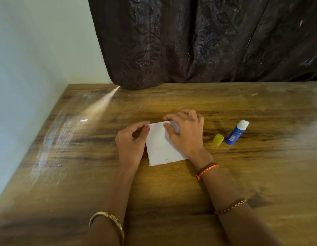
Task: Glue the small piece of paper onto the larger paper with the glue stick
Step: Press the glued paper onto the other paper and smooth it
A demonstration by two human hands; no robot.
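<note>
Together, left hand (131, 139), right hand (185, 133) pinching paper (160, 150) (flat)

1. The place looks like a room in a home, not a workshop or a lab.
2. A dark brown curtain (198, 38) with a woven leaf pattern hangs across the back, and its hem rests on the far edge of the worktop (68, 139).
3. The worktop has a glossy wood-grain surface, scuffed and streaked with pale marks, like household furniture.
4. It is pushed into a corner against a plain, pale painted wall (35, 41) on the left.
5. A thin beam of daylight (104, 102) falls across the wood from under the curtain, so a window probably lies behind it.
</note>
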